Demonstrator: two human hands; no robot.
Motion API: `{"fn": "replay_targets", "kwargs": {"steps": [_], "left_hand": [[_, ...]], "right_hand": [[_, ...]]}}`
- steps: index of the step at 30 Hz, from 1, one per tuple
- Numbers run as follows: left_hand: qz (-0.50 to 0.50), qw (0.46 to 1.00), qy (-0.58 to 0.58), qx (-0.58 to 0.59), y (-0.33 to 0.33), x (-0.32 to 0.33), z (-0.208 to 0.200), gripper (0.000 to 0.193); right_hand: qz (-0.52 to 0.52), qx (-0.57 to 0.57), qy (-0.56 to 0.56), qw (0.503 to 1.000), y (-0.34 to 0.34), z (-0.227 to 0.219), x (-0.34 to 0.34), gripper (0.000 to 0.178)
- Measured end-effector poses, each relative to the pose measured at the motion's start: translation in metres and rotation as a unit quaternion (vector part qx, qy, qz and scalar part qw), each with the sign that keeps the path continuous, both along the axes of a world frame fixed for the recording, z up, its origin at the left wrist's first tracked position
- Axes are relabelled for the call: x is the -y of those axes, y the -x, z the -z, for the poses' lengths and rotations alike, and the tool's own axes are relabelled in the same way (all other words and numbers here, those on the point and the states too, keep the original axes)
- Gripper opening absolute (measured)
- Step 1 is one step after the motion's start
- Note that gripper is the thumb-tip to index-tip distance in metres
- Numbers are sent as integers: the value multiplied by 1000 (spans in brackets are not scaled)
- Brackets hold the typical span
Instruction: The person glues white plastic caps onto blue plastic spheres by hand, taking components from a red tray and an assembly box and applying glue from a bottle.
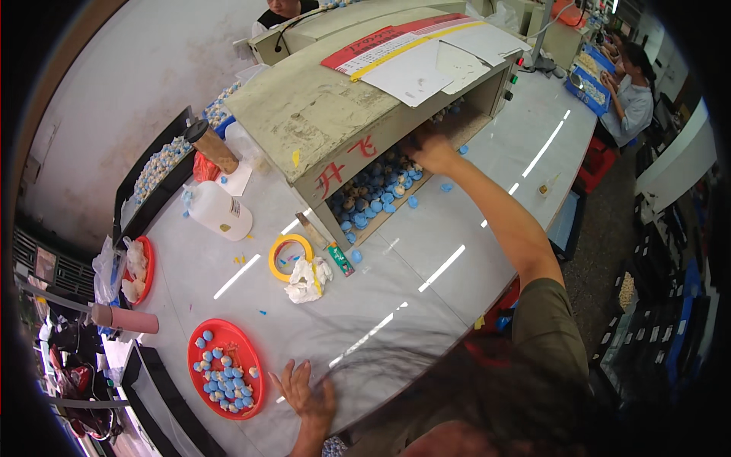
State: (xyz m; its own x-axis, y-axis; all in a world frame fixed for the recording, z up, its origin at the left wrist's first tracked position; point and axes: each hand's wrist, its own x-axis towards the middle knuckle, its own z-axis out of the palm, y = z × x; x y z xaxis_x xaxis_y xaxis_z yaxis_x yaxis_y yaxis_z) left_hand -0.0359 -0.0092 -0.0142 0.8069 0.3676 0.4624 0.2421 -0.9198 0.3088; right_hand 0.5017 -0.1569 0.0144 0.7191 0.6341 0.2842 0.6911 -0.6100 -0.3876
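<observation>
Fingers of the left hand [314, 404] spread loosely, holding nothing, just right of the red plate [237, 339]; the right hand's [432, 154] pass the metal housing's [282, 114] edge, their grip hidden. Blue-and-beige balls [377, 190] heap there, some over its lip. Broad grey tabletop [457, 221] separates the hands.

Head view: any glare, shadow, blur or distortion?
Head view: bright streaks glare on the grey tabletop; right hand partly lost in shadow inside the beige housing; blurred dark hair veils tabletop near the left hand; fisheye bends edges, corners black.
</observation>
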Motion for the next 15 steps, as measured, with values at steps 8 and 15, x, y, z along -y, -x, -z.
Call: {"fn": "replay_targets", "kwargs": {"steps": [8, 15], "left_hand": [[3, 999, 3, 34, 1, 0, -2, 42], [8, 998, 2, 62, 2, 1, 2, 40]], "right_hand": [[30, 129, -39, 990, 112, 22, 27, 71], [26, 20, -47, 998, 107, 29, 39, 44]]}}
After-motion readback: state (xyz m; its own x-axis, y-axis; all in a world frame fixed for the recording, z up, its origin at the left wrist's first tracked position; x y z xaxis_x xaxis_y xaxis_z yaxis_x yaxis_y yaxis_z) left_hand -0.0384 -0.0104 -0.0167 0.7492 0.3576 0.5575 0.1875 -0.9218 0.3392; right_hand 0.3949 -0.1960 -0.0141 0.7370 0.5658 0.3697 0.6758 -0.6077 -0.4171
